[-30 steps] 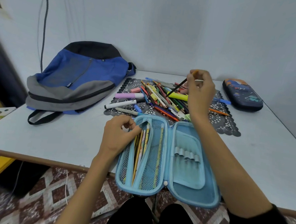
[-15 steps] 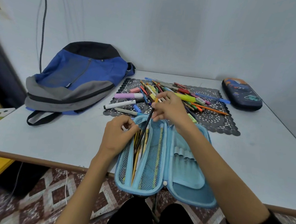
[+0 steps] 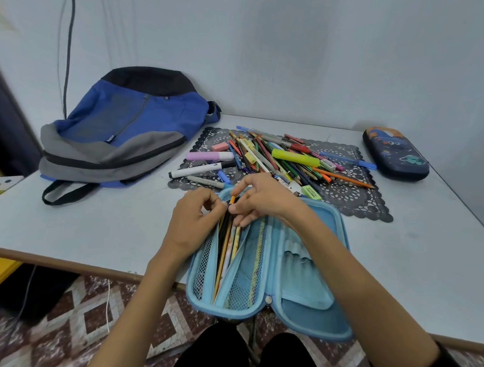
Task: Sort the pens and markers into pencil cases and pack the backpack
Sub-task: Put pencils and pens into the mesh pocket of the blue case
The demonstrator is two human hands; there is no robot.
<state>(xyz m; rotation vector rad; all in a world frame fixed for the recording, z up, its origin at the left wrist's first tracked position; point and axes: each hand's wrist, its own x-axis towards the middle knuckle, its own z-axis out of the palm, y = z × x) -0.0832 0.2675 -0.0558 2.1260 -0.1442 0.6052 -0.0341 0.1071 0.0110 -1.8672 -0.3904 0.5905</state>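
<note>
The step in hand is the sorting, with one pencil going into the open light blue pencil case (image 3: 310, 320), which lies at the near edge of the desk (image 3: 83, 227). The right hand (image 3: 266, 199) pinches the top of a black pencil (image 3: 226, 226) with an orange end, and its shaft is already down among the other pencils in the mesh pocket (image 3: 244, 272) of the case's left half. The left hand (image 3: 194, 220) has its fingers curled on the pocket's lip and appears to hold it open. The next move, as I judge it, is to push the pencil fully home, let go, and reach back to the pile of pens and markers (image 3: 290, 161) on the black lace mat (image 3: 351, 199) just behind the case. Much of the task seems left: the pile is large, the dark pencil case (image 3: 394, 153) sits closed at the far right, and the backpack (image 3: 127, 131) lies unpacked at the far left.
</note>
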